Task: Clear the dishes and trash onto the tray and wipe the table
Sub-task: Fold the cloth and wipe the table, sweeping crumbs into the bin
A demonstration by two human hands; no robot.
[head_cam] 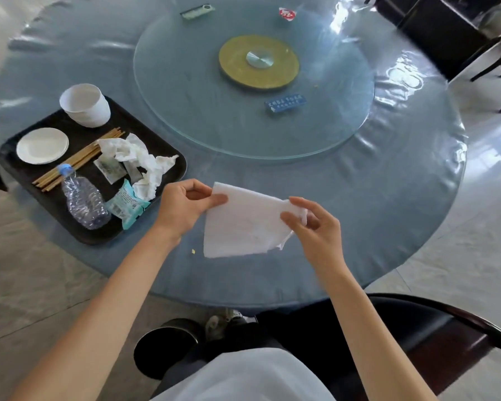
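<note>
A white paper napkin point(243, 224) hangs just above the near part of the round blue table point(373, 204). My left hand point(185, 206) pinches its upper left corner and my right hand point(313, 224) pinches its right corner. A black tray point(21, 172) on the left holds stacked white bowls point(86, 105), a small white plate point(42, 145), wooden chopsticks point(73, 160), crumpled tissues point(139, 160), a crushed plastic bottle point(83, 199) and a teal wrapper point(126, 205). A small yellow crumb point(193, 251) lies on the table below my left hand.
A glass turntable point(185, 91) with a yellow hub point(258, 62) fills the table's middle; on it lie a blue card point(285, 103), a red-white packet point(287, 13) and a green box point(197, 10). Dark chairs stand at the far right point(440, 33) and under me point(446, 328). A black bin point(162, 345) sits on the floor.
</note>
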